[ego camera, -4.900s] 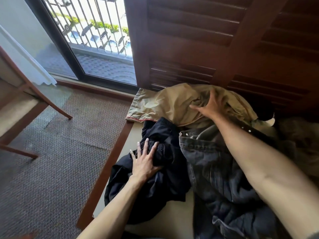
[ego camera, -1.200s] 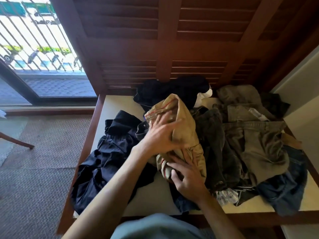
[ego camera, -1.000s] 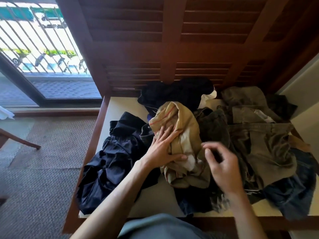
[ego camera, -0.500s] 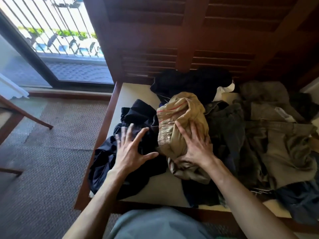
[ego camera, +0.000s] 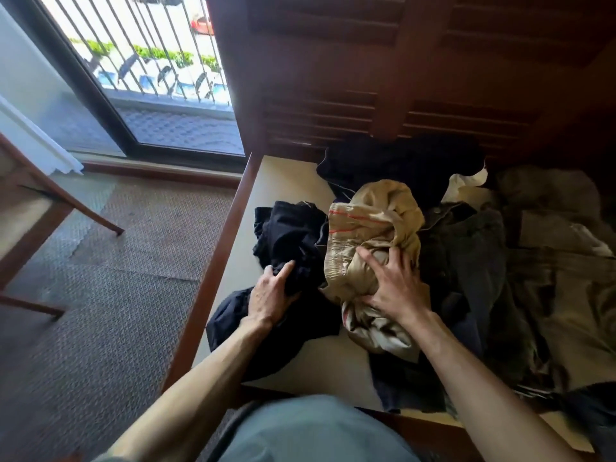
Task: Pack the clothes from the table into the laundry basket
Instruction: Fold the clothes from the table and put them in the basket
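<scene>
On the near left part of the surface (ego camera: 286, 181), the left hand (ego camera: 270, 295) rests on a dark navy garment (ego camera: 290, 238), its fingers (ego camera: 283, 270) curled into the cloth and gripping a fold. Just right of it, the right hand (ego camera: 393, 285) lies on a bundled tan garment (ego camera: 373, 221) with a thin red line across it; these fingers (ego camera: 370, 258) are spread and dug into the fabric, the thumb hooked at the bundle's near end. The tan bundle touches the navy garment on its left and a dark grey denim piece (ego camera: 466, 248) on its right. Farther back lies a black garment (ego camera: 400, 161) against the wooden slatted panel (ego camera: 366, 61). More olive and grey clothes (ego camera: 566, 261) are heaped at the right. No laundry basket shows. Left of the surface are the carpeted floor (ego camera: 116, 278), a chair leg (ego camera: 83, 208) and a glass door (ego camera: 150, 78) with railings outside.
</scene>
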Motion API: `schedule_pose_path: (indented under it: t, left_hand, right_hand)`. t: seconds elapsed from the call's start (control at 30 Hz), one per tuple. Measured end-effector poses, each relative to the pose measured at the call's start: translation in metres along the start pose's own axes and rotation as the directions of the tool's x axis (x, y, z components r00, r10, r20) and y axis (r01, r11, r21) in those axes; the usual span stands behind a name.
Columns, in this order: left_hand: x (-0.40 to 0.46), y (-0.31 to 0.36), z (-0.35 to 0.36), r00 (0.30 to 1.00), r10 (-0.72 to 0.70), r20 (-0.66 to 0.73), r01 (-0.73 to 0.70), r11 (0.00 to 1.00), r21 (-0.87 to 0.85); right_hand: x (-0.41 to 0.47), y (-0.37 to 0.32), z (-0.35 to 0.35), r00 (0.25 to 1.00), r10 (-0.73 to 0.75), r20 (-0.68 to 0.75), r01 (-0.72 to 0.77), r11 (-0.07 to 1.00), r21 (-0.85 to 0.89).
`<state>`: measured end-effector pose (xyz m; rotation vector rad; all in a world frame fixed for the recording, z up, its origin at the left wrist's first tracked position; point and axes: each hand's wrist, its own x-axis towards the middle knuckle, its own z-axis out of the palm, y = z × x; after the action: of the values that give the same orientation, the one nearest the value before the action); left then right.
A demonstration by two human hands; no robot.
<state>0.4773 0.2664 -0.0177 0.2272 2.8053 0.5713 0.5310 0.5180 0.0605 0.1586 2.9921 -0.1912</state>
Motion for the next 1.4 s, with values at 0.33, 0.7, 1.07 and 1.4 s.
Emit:
schedule_pose_path:
  t: [0.33,0.7,1.07,1.4]
  left_hand:
    - [-0.016,0.02,-0.203,0.955,0.082,0.286,-0.042,0.989,-0.142]
    - [0.067,0.02,-0.063,0.967,0.163,0.195,-0.182,0.979,0.086]
    - [0.006,-0.003,-0.027,0.996,0.039,-0.083,-0.042,0.998,-0.037]
    - [-0.075,-0.041,-0.068,0.943,-0.138,-0.301,0.006,0.915,-0.403]
  right_hand:
    - [-0.006,0.003,0.015,0.997,0.035,-0.076,-0.032,0.999,0.038]
    - [-0.006,0.005,0.019,0.995,0.06,-0.078,-0.053,0.995,0.088]
    - [0.011,0.011,0.02,0.986,0.097,-0.135,-0.055,0.956,0.289]
    - [-0.043,0.002,0.023,0.869,0.385,-0.31,-0.107,0.759,0.642]
